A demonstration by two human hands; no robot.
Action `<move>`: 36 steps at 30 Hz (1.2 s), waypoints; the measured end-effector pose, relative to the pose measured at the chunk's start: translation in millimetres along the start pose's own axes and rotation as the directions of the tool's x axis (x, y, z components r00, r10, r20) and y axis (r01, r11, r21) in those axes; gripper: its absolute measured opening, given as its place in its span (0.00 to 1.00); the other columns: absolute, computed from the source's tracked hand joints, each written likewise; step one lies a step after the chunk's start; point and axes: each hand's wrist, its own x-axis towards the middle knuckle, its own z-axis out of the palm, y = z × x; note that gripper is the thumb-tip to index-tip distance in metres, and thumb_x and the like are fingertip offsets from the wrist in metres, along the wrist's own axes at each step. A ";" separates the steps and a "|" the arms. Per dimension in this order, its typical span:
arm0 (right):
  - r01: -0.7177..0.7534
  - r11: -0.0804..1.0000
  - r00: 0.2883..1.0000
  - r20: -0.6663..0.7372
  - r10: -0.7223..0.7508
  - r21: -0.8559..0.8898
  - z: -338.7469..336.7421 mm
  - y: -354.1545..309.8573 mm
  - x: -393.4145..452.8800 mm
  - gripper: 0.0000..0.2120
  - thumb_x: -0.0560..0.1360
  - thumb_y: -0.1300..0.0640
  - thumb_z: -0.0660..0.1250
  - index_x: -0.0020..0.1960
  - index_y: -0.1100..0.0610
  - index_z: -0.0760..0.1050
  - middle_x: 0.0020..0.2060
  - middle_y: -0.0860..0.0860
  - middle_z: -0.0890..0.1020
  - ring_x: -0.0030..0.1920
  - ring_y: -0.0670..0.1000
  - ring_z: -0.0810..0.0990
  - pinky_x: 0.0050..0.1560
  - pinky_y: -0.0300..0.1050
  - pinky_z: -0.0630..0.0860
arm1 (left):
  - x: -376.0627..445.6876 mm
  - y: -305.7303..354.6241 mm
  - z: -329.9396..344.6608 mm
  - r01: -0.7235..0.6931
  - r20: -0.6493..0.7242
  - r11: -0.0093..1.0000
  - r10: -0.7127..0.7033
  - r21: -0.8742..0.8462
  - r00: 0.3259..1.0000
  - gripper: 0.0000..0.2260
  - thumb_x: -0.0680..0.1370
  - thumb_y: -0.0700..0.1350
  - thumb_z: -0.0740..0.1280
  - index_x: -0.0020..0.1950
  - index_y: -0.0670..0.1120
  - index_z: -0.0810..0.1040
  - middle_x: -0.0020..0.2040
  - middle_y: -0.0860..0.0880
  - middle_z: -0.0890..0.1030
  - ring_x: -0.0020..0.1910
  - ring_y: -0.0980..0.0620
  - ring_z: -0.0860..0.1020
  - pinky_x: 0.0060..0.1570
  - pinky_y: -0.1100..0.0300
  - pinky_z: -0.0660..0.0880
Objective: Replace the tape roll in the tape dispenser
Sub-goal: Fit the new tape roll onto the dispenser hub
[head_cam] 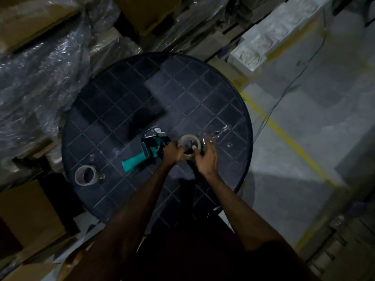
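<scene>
**Fresh roll in hand, dispenser waiting**

Dim storeroom: wrapped pallets and cartons behind, grey floor with a yellow line [292, 138] to the right. Round dark surface [213, 94] with a moulded grid, seen from above.

On surface: teal-handled tape dispenser [145, 154] lying on its side, handle toward lower left, metal blade end toward top. Spool seat not readable in this light. Near lower-left edge, well apart from dispenser: spent cardboard core [86, 175], standing on its rim, almost no tape left.

New tape roll [189, 144] held just right of dispenser, open centre facing up. Whether lifted or resting on surface: cannot tell. Left hand [172, 154] clenched on roll's near-left rim. Right hand [208, 161] on right side, fingers [194, 149] curled over rim, thumb side pinching a clear glinting strip at roll's right edge; a further crumpled clear scrap [222, 129] glints on surface beyond.

Judged step: freeing the tape's leading end before mounting. Old roll apparently out already; mounting and threading not yet done.

Notes for doing it well:
- Peel straight off the roll, slowly; clear tape splits diagonally if pulled at an angle.
- Keep the freed end off surface and off itself.
- Check unwind direction before seating, adhesive side facing away from roller guide.
- Steady dispenser by handle; keep fingertips away from serrated blade.
- Push roll fully onto hub, then thread through slot.
</scene>
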 end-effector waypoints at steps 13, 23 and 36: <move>-0.100 0.970 0.969 0.199 0.145 -0.220 68.0 -58.8 -17.8 0.13 0.74 0.61 0.66 0.57 0.60 0.80 0.53 0.60 0.83 0.54 0.59 0.82 0.50 0.42 0.75 | -36.4 -82.7 -70.6 0.030 -0.146 0.994 -0.045 -0.102 0.988 0.14 0.74 0.48 0.70 0.53 0.39 0.80 0.51 0.37 0.83 0.52 0.38 0.81 0.48 0.52 0.75; -0.200 0.959 0.966 0.123 0.227 -0.201 90.5 -89.3 -10.2 0.12 0.75 0.60 0.67 0.55 0.67 0.79 0.54 0.62 0.82 0.53 0.61 0.82 0.50 0.49 0.78 | -15.2 -90.5 -88.1 -0.002 -0.174 0.992 -0.019 -0.123 0.985 0.06 0.74 0.41 0.65 0.43 0.40 0.81 0.44 0.39 0.84 0.48 0.40 0.81 0.49 0.54 0.74; -0.180 0.950 0.969 0.120 0.215 -0.255 96.7 -77.3 19.7 0.12 0.77 0.57 0.66 0.56 0.63 0.81 0.52 0.63 0.83 0.52 0.61 0.82 0.45 0.43 0.73 | 13.9 -96.7 -79.7 -0.035 -0.133 0.991 0.018 -0.129 0.991 0.09 0.76 0.42 0.68 0.54 0.42 0.84 0.50 0.43 0.85 0.50 0.45 0.83 0.50 0.60 0.74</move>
